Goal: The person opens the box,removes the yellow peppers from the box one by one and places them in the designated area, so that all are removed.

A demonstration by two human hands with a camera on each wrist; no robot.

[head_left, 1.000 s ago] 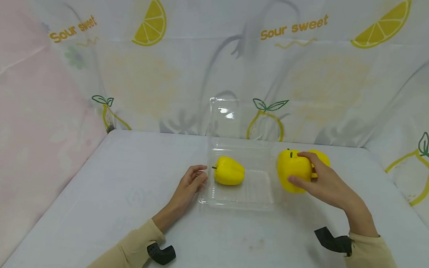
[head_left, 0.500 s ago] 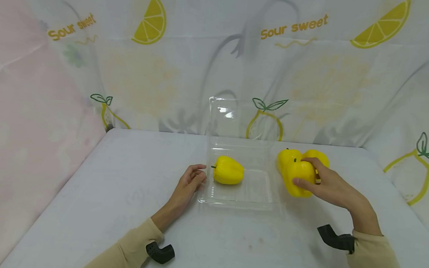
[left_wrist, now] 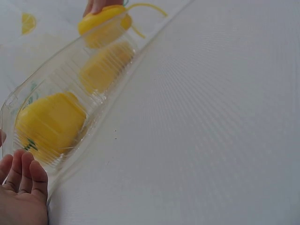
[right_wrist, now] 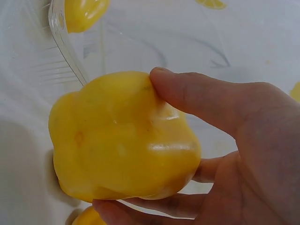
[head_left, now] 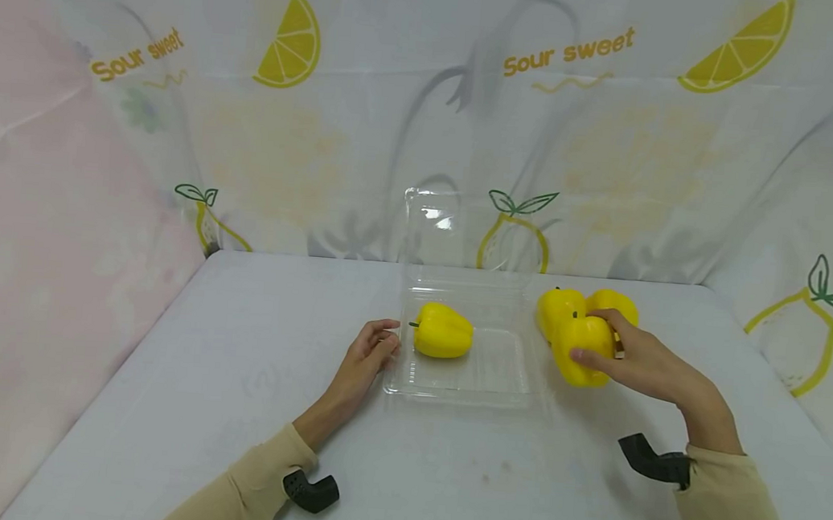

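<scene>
My right hand (head_left: 630,357) grips a yellow bell pepper (head_left: 578,361), stem up, between thumb and fingers just right of the clear plastic container (head_left: 501,396). The right wrist view shows the thumb on one side of this bell pepper (right_wrist: 122,140) and fingertips on the other. Inside the container, near its left wall, another yellow bell pepper (head_left: 442,332) lies on its side, its stem pointing left. My left hand (head_left: 366,355) rests at the container's left edge; in the left wrist view its relaxed fingers (left_wrist: 26,176) reach the clear wall.
Two more yellow bell peppers, one left (head_left: 554,306) and one right (head_left: 617,301), sit behind the held one. The container's clear lid (head_left: 429,233) stands raised at the back, before a lemon-print cloth (head_left: 366,144). White cloth covers the table (head_left: 438,471).
My right hand has moved slightly nearer to me and to the right with the bell pepper, showing more of the two behind it. My left hand stays at the container's edge.
</scene>
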